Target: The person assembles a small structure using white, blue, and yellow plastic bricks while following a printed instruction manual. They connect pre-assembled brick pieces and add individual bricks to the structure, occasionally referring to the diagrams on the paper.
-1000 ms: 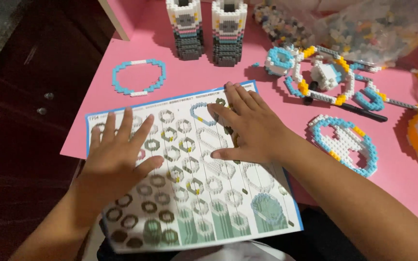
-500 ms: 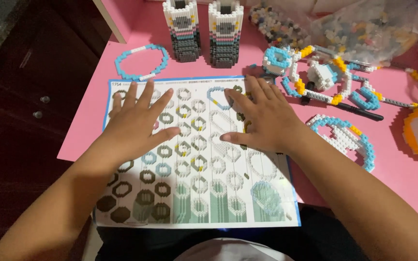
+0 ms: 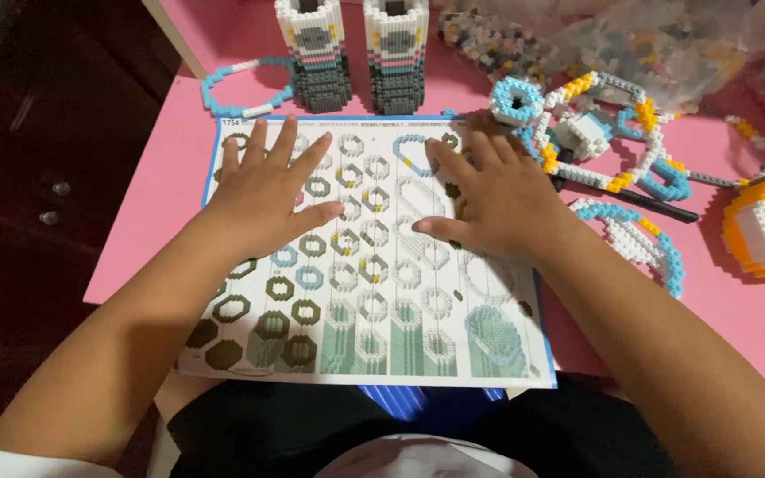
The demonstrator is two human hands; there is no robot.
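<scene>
A printed instruction sheet point(image 3: 374, 310) with rows of ring-shaped diagrams lies on the pink table point(image 3: 161, 195), its near edge hanging over my lap. My left hand point(image 3: 263, 190) rests flat on the sheet's upper left, fingers spread. My right hand point(image 3: 489, 199) lies flat on the upper right part, fingers apart and pointing left. Neither hand holds anything.
Two grey-and-white brick towers point(image 3: 356, 53) stand beyond the sheet. A blue-and-white ring point(image 3: 241, 88) lies at the far left. Several ring-shaped brick pieces point(image 3: 595, 133), a black pen point(image 3: 639, 204), an oval piece point(image 3: 630, 239) and an orange-and-white piece point(image 3: 759, 235) lie to the right. Bags of loose bricks point(image 3: 630, 40) sit behind.
The sheet has been straightened and slid up toward the towers. Both hands moved with it and stay flat on its upper half.
</scene>
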